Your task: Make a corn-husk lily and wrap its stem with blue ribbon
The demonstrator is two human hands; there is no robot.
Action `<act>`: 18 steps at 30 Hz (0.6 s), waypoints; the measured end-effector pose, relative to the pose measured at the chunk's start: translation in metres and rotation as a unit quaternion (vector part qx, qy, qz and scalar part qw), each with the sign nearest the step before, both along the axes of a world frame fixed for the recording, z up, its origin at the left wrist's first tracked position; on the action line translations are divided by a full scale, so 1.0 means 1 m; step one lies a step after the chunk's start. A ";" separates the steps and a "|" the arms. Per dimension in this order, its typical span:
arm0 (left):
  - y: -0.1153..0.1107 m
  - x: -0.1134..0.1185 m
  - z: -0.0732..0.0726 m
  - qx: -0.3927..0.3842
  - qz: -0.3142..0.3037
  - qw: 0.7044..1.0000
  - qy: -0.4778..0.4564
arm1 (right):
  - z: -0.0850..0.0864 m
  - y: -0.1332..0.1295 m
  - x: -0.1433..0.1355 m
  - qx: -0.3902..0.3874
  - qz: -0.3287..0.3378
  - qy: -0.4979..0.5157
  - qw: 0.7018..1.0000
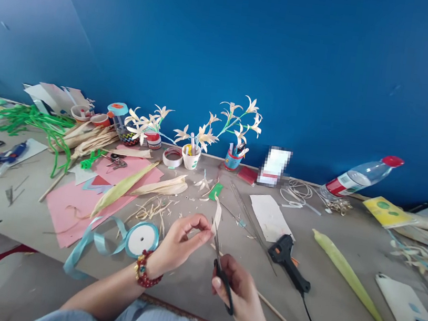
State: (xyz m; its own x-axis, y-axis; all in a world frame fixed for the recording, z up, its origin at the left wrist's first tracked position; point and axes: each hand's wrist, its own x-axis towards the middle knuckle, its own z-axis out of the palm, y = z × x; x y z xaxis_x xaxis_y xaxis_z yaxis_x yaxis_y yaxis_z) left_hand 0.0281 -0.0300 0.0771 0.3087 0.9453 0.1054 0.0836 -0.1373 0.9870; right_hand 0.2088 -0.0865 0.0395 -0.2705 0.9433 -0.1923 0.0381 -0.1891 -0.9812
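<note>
My left hand (185, 242), with a beaded bracelet on its wrist, pinches a thin pale strip of corn husk (218, 211) between thumb and fingertips. In my right hand (238, 290) is a pair of black-handled scissors (221, 276), its blades pointing up beside the strip. The blades lie close to the left fingertips; whether they touch the husk I cannot tell. Left of my left hand lies a spool of light blue ribbon (142, 239) with a loose tail. Shredded husk (153, 210) is scattered beyond it.
Cups with pale husk flowers (190, 157) stand along the blue wall. A black glue gun (284, 253) and its cord lie at right, near a white paper (271, 217) and a green husk (352, 281). A plastic bottle (358, 178) leans at the back right. Pink paper (65, 211) lies left.
</note>
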 end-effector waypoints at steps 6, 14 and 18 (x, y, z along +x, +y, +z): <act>-0.002 0.003 0.001 0.010 -0.010 1.000 0.001 | 0.011 0.003 -0.006 -0.006 0.004 0.033 0.999; -0.004 0.002 0.000 -0.008 0.000 1.000 -0.020 | 0.009 0.003 -0.009 -0.005 0.005 0.039 0.999; -0.004 0.004 0.000 -0.020 0.002 1.000 -0.023 | 0.009 0.003 -0.009 -0.008 0.002 0.037 0.999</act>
State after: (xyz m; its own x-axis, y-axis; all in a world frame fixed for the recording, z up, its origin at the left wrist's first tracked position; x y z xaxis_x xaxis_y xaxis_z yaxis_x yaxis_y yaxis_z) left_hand 0.0317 -0.0335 0.0774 0.3001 0.9504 0.0818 0.0379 -0.0975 0.9945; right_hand 0.2002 -0.0832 0.0488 -0.2886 0.9390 -0.1870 -0.0333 -0.2050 -0.9782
